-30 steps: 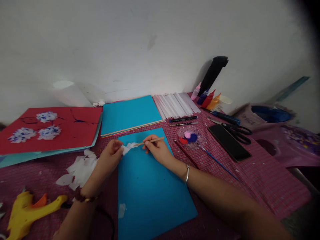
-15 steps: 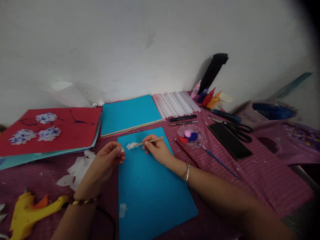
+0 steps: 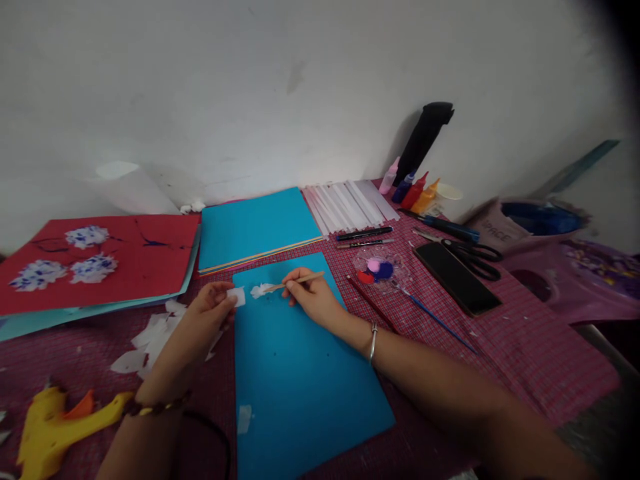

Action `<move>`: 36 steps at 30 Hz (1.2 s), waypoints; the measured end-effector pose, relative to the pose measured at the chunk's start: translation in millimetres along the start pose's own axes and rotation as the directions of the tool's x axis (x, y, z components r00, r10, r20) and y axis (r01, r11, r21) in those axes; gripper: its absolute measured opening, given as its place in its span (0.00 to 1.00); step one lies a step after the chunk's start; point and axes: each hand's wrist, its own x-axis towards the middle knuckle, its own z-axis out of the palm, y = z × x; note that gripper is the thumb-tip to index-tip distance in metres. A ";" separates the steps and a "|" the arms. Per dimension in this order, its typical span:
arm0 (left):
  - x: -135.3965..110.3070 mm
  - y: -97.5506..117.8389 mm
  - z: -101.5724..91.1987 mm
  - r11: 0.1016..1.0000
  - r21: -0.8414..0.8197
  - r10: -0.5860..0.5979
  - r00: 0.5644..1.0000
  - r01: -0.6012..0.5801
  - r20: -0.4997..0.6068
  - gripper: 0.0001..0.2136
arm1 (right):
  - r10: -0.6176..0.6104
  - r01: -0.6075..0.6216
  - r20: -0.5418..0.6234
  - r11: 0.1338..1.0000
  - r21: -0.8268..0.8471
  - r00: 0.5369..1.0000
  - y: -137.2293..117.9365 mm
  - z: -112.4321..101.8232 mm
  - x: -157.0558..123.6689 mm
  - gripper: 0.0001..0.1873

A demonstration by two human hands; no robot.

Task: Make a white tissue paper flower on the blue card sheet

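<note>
The surface (image 3: pixel 545 373) is bearing blue card (image 3: pixel 310 373). Left fingers (image 3: pixel 227 305) are pinching a paper square (image 3: pixel 241 297); right fingers (image 3: pixel 296 289), a stick (image 3: pixel 313 277) touching the white tuft (image 3: pixel 259 291) on the card. Risk: sideways pressure dislodging the tuft.

Glue gun (image 3: pixel 55 427) lies left of sheet (image 3: pixel 310 393), palette (image 3: pixel 399 272) right.

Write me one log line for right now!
left hand: holding paper piece | right hand: holding stick, tip at white tuft | tuft: on blue sheet
</note>
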 end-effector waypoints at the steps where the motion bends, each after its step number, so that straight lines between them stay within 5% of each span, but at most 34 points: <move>1: 0.2 0.4 -0.6 1.000 -0.009 -0.026 1.000 0.026 0.000 0.16 | 0.000 0.000 0.001 1.000 0.002 1.000 -0.3 0.1 0.1 0.02; 9: 1.4 7.3 -3.2 0.999 -0.019 -0.034 0.997 0.035 0.067 0.17 | -0.007 0.007 0.004 1.000 0.009 1.000 -0.5 -0.3 0.0 0.02; 16: 11.9 25.5 1.4 0.983 0.173 0.021 0.983 -0.054 0.184 0.12 | -0.017 0.016 0.007 1.000 0.024 1.000 0.3 -1.2 0.5 0.02; 36: 37.6 1.3 17.2 0.874 0.413 0.124 0.939 -0.257 0.322 0.08 | -0.038 0.038 -0.020 0.999 0.016 0.999 -0.9 1.9 0.3 0.02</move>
